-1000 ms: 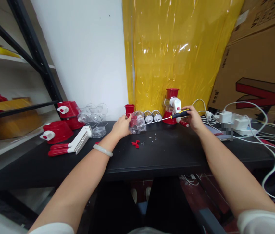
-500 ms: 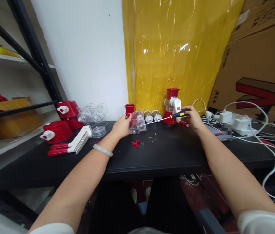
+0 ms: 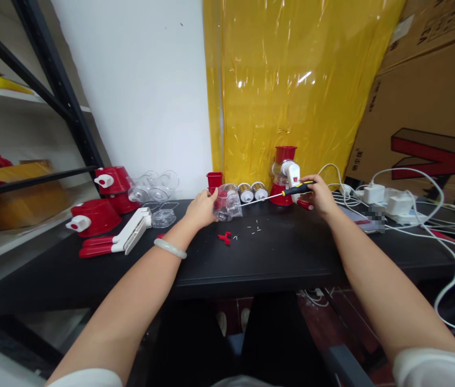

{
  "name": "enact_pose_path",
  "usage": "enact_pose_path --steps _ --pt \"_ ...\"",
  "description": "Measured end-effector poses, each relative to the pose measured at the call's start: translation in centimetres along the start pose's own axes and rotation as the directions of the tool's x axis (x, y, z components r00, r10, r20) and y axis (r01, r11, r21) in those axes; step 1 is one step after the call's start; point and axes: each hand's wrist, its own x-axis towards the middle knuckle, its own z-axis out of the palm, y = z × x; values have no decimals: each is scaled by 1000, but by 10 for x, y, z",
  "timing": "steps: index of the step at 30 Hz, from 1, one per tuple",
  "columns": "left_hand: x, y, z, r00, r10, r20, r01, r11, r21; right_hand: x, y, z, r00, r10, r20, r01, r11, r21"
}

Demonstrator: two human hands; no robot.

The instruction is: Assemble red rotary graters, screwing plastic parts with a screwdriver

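Note:
My left hand [image 3: 203,208] is closed around a clear plastic housing [image 3: 233,204] lying on its side on the black table, with red plastic showing through it. In my right hand [image 3: 320,194] is a screwdriver [image 3: 297,188] with a black and yellow handle, gripped by the fingertips. Its long shaft points left, and the tip reaches the housing's open right end; whether it seats on a screw is too small to tell. In front of the housing lie a small red plastic part [image 3: 224,237] and several loose screws [image 3: 253,232].
Behind stand metal drum cutters [image 3: 245,192] and an assembled red-and-white rotary grater [image 3: 284,177]. To the left are red bases [image 3: 97,217], clear housings [image 3: 158,188] and white crank handles with red grips [image 3: 130,231]. White cables [image 3: 445,236] and chargers sprawl at right.
The screwdriver's handle has turned slightly in my right hand, showing less of its yellow patch. My left hand and the housing keep their place.

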Motion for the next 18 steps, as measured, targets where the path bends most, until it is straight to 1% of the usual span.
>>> enact_pose_path --steps 3,7,8,11,13,16,18 --pt "0 0 -1 1000 -1 3 1 1000 6 -3 -3 1 1000 -3 5 3 1000 -24" --pt "0 0 -1 1000 3 5 -3 1000 4 -7 -6 1 1000 -10 19 13 990 -138" --pt "0 0 -1 1000 2 6 -3 1000 4 -7 -5 1 1000 -10 18 12 991 -130" --pt "0 1 -2 1000 -2 7 2 1000 6 -2 0 1 1000 -12 6 12 1000 -5" --pt "0 1 -1 1000 -2 4 2 1000 5 1 2 1 1000 -3 22 2 999 52" --pt "0 0 -1 1000 1 1 -1 1000 0 -1 -1 1 1000 10 28 -12 999 52" --pt "0 0 0 1000 4 -2 -4 1000 4 -6 -6 2 1000 15 16 -15 1000 -1"
